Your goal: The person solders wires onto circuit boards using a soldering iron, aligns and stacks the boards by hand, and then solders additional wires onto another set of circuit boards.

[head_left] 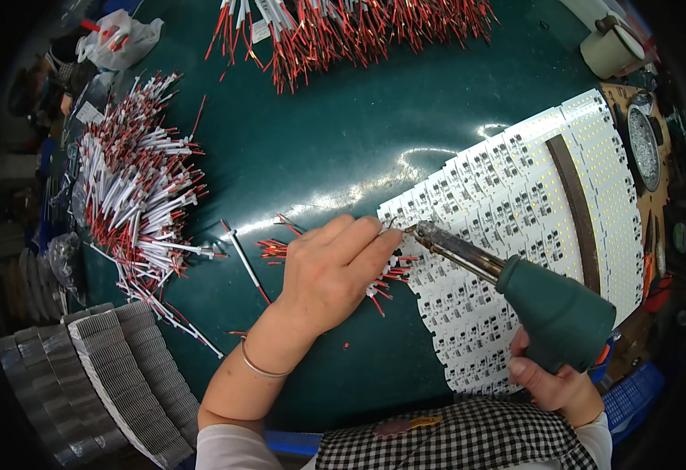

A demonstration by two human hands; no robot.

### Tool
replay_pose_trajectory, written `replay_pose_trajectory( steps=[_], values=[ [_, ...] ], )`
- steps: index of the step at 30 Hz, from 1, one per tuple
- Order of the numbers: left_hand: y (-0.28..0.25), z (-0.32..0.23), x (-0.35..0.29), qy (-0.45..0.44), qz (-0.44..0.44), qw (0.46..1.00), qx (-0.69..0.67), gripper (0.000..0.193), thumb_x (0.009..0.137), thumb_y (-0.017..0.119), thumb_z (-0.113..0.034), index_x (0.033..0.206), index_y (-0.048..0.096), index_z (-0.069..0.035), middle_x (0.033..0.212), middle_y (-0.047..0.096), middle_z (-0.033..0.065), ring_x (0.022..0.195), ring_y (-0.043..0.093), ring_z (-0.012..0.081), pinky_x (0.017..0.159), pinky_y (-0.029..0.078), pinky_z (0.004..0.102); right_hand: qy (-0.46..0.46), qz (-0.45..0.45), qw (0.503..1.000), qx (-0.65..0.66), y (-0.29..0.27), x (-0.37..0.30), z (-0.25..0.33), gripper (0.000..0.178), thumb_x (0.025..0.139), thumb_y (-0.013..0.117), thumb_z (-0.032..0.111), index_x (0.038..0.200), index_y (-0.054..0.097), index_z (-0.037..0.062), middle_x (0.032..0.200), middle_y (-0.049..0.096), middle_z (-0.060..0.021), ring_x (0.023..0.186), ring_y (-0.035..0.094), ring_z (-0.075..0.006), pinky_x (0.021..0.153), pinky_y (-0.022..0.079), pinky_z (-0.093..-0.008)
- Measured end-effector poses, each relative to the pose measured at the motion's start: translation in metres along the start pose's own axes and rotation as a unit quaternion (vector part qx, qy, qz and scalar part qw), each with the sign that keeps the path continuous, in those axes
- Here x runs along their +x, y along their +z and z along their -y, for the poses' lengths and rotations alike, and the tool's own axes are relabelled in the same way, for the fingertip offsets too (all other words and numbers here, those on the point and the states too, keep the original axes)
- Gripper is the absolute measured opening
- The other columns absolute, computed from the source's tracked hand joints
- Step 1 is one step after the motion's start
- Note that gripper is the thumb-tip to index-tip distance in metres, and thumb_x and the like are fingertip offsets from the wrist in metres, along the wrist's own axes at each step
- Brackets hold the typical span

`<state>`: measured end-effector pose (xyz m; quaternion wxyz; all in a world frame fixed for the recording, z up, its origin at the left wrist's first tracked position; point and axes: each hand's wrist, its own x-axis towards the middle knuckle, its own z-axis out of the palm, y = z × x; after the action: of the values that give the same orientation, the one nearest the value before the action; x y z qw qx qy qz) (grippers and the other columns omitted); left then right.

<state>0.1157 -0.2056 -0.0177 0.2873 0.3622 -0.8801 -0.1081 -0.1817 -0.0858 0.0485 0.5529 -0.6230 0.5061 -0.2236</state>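
Observation:
My right hand [550, 380] is wrapped round the grip of a green soldering gun [558, 309]. Its metal tip points left and meets the upper left edge of a white circuit board panel [484, 313] lined with small black parts. At that same edge, my left hand [331, 270] is closed, thumb and fingertips pinched beside the tip. Red-ended wires [394, 274] stick out from under this hand on both sides; the palm hides their middles. What exactly the fingertips pinch is mostly covered. A single white wire [245, 262] with red ends lies left of the hand.
A big heap of red and white wires [139, 180] lies on the left of the green table [319, 149], another bunch [359, 35] at the far edge. A dark curved bar [576, 211] rests on the panel. Stacked grey strips [124, 376] stand lower left, a beige cup [611, 51] upper right.

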Motion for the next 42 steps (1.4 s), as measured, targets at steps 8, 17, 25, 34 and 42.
replay_pose_trajectory(
  steps=[8,17,25,34,42],
  values=[
    [0.003,0.002,-0.001,0.025,-0.031,0.999,0.013,0.026,0.069,0.069,-0.006,0.095,0.069,-0.005,0.081,0.056,0.0016,0.062,0.053,0.0147,0.047,0.042,0.0293,0.135,-0.297,0.905,0.274,0.008,0.004,0.041,0.081,0.073,0.083,0.022,0.129,0.039,-0.0149,0.116,0.054,-0.0215,0.046,0.054,-0.0135,0.033,0.045,-0.0252],
    [-0.023,-0.009,0.007,-0.158,-0.11,0.969,-0.152,0.024,0.078,0.064,0.012,0.099,0.065,0.001,0.101,0.061,0.0121,0.081,0.056,0.0165,0.071,0.047,0.0261,-0.034,-0.348,0.907,0.235,-0.017,-0.005,0.034,0.075,0.08,0.079,0.024,0.127,0.034,-0.0134,0.065,0.05,-0.0068,0.041,0.05,-0.0122,0.033,0.044,-0.024],
    [-0.006,-0.005,0.023,-0.127,0.009,0.991,-0.039,0.025,0.072,0.074,0.006,0.094,0.064,-0.002,0.084,0.062,0.0099,0.071,0.063,0.0211,0.061,0.049,0.0313,0.027,-0.328,0.899,0.288,-0.004,0.003,0.03,0.078,0.075,0.083,0.022,0.126,0.038,-0.0167,0.108,0.055,-0.0221,0.043,0.052,-0.0137,0.034,0.045,-0.0254],
    [-0.002,-0.011,0.023,-0.133,-0.032,0.989,-0.062,0.031,0.064,0.074,0.009,0.092,0.071,-0.005,0.077,0.062,0.0088,0.063,0.063,0.0202,0.055,0.048,0.0293,0.095,-0.252,0.905,0.329,-0.01,-0.004,0.026,0.077,0.077,0.077,0.003,0.141,0.036,-0.0076,0.127,0.055,-0.0267,0.065,0.058,-0.0184,0.051,0.053,-0.0285],
    [0.006,-0.011,0.019,-0.148,-0.057,0.986,-0.052,0.049,0.05,0.063,0.017,0.094,0.071,-0.004,0.072,0.051,0.0063,0.059,0.055,0.0226,0.049,0.042,0.0343,0.132,-0.193,0.923,0.305,-0.008,0.002,0.027,0.063,0.079,0.076,0.002,0.135,0.048,-0.0075,0.123,0.061,-0.0193,0.078,0.059,-0.0163,0.064,0.052,-0.0285]
  ],
)
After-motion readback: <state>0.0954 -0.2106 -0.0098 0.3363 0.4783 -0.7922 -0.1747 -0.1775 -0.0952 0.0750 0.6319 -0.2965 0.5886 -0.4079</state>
